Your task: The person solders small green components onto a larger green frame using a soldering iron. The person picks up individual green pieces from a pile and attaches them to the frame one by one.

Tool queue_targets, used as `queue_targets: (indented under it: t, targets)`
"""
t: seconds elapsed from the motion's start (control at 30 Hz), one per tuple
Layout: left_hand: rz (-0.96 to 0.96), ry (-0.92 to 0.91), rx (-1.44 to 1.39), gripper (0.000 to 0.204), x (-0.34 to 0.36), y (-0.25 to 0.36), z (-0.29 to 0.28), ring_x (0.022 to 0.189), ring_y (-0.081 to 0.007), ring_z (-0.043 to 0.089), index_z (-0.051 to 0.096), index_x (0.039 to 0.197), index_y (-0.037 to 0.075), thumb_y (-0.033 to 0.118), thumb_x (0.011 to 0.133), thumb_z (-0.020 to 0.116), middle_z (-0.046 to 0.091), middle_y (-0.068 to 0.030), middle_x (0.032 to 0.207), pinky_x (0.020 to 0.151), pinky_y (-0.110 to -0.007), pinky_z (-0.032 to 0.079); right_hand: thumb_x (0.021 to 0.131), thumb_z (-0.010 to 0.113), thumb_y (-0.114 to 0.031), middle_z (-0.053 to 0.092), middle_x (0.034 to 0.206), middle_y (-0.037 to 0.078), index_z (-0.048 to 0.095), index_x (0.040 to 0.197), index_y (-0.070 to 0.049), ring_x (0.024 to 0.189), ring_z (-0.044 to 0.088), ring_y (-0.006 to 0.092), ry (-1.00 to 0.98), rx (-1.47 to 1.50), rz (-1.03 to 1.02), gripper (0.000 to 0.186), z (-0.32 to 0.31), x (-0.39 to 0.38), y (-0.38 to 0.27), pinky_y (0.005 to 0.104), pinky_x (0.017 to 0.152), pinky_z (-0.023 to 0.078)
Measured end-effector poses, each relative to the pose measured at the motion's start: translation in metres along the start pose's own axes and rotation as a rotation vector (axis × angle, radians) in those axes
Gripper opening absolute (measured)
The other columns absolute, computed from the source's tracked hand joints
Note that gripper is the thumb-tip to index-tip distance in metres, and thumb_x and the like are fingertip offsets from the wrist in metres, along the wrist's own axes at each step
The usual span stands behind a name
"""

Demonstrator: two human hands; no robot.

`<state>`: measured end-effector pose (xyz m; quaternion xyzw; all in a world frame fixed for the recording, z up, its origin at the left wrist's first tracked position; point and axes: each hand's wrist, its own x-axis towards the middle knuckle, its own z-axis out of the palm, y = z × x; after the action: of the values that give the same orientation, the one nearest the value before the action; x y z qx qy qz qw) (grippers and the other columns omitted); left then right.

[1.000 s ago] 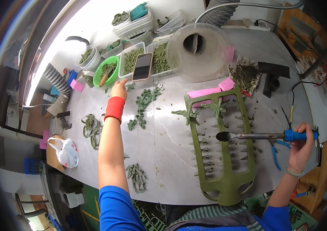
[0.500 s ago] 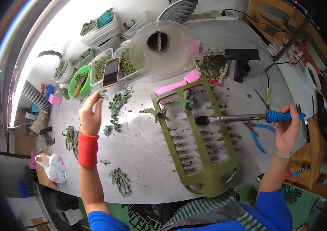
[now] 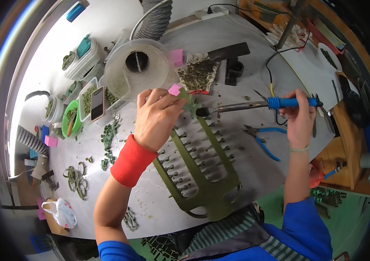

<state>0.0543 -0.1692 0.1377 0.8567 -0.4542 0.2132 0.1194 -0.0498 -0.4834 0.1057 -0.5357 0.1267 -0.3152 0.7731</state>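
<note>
A large olive-green frame (image 3: 198, 187) with long bars and rows of small spikes lies tilted on the table in front of me. My right hand (image 3: 300, 124) grips the blue handle of a soldering iron (image 3: 246, 105), its dark broad tip beside a star-shaped green piece (image 3: 190, 107) at the frame's far end. Over that end my left hand (image 3: 156, 117), red band at the wrist, has its fingers bent and closed next to the star-shaped piece. Its fingertips are partly hidden; a small green piece was pinched there half a second ago.
Blue-handled pliers (image 3: 265, 141) lie right of the frame. Small green pieces (image 3: 109, 141) and green loops (image 3: 76, 180) are scattered left. Behind stand a clear round tub (image 3: 137, 80), a phone (image 3: 98, 103), a green bowl (image 3: 71, 118) and a dirty glove (image 3: 198, 74).
My left hand has come right, from the loose green pieces to the frame's far end. The view has shifted; the iron's tip is now close to the star-shaped piece.
</note>
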Motion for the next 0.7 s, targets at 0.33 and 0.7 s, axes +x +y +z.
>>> queue_targets:
  t: [0.33,0.7]
  targets:
    - [0.041,-0.051,0.035,0.025,0.007,-0.013,0.023,0.099,-0.0174,0.055,0.073,0.095,0.012,0.009,0.07,0.072,0.067,0.0048,0.093,0.092,-0.039,0.036,0.093,0.06,-0.024,0.065,0.074,0.009,0.064,0.082,0.0,0.055,0.062,0.0148,-0.081,0.058,0.045,0.027,0.009,0.016,0.026,0.0256,0.051,0.05]
    - [0.06,-0.126,0.038,0.028,0.01,-0.018,0.02,0.099,-0.0215,0.054,0.073,0.101,0.01,0.011,0.073,0.072,0.067,-0.0005,0.098,0.095,-0.041,0.036,0.093,0.06,-0.024,0.063,0.073,0.008,0.062,0.081,0.0,0.053,0.059,0.0146,-0.032,-0.003,0.016,0.027,-0.006,0.012,0.004,0.0256,0.049,0.048]
